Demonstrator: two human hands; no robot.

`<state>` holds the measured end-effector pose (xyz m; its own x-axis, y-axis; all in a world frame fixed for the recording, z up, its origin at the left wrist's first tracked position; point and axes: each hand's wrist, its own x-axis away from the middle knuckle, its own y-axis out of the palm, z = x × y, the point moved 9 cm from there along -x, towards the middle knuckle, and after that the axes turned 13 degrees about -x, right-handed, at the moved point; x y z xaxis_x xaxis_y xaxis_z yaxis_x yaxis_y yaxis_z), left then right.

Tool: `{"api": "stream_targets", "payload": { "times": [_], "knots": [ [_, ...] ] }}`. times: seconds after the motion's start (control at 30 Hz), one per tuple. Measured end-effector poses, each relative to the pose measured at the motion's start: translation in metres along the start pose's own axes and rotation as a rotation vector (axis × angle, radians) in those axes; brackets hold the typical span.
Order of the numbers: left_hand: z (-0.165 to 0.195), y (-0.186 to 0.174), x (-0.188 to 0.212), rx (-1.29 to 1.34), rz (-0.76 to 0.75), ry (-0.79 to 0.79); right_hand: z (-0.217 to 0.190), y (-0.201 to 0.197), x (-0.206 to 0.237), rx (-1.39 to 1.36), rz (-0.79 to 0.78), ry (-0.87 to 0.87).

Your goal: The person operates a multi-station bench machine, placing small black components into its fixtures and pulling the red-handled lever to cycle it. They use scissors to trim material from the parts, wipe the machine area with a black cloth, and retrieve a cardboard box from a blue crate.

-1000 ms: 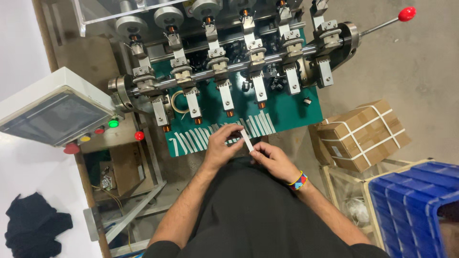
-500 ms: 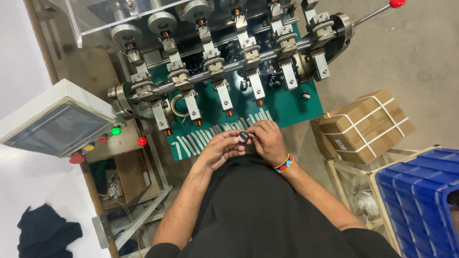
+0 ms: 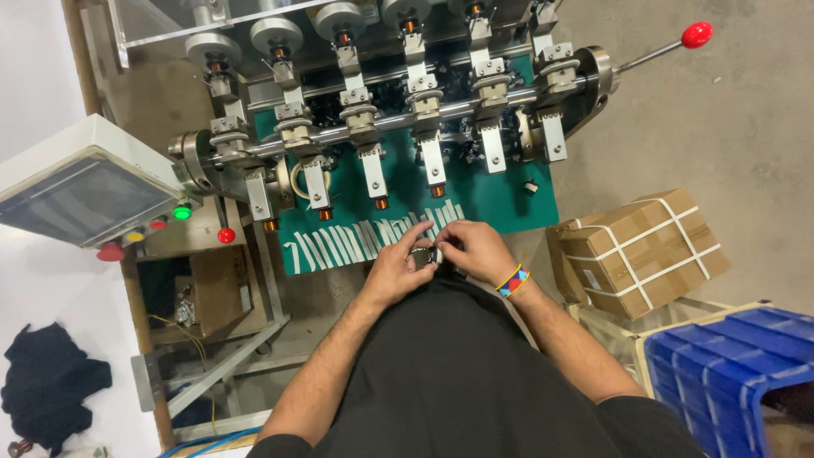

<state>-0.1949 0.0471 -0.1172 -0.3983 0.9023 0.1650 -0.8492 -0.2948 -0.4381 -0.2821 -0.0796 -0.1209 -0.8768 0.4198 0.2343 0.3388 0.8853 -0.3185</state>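
My left hand (image 3: 397,268) and my right hand (image 3: 471,248) meet at the front edge of a green machine bed (image 3: 500,199), both pinching one small dark coil-like part (image 3: 423,257) with a white strip at its side. A row of white strips (image 3: 339,243) lies on the green bed just left of my hands. Above it stand several spindle stations with copper-wound coils (image 3: 379,203) on a steel shaft (image 3: 386,123). My right wrist wears a coloured bead bracelet (image 3: 513,281).
A control box (image 3: 80,191) with green, yellow and red buttons stands at the left. A strapped cardboard box (image 3: 636,250) sits at the right, a blue plastic crate (image 3: 729,373) beside it. A red-knobbed lever (image 3: 696,35) juts out top right. Dark cloth (image 3: 47,386) lies lower left.
My right hand held a white strip apart from the left; both hands have come together on the small part, close to my body.
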Motion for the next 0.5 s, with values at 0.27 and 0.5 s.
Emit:
{"api": "stream_targets", "payload": {
  "times": [0.27,0.5],
  "knots": [
    [-0.052,0.064,-0.018,0.303,0.17,-0.357,-0.02,-0.023,0.04,0.1,0.03,-0.285],
    [-0.021,0.061,-0.033,-0.152,0.344,-0.216,0.089,-0.057,-0.017,0.62,-0.069,-0.044]
  ]
}}
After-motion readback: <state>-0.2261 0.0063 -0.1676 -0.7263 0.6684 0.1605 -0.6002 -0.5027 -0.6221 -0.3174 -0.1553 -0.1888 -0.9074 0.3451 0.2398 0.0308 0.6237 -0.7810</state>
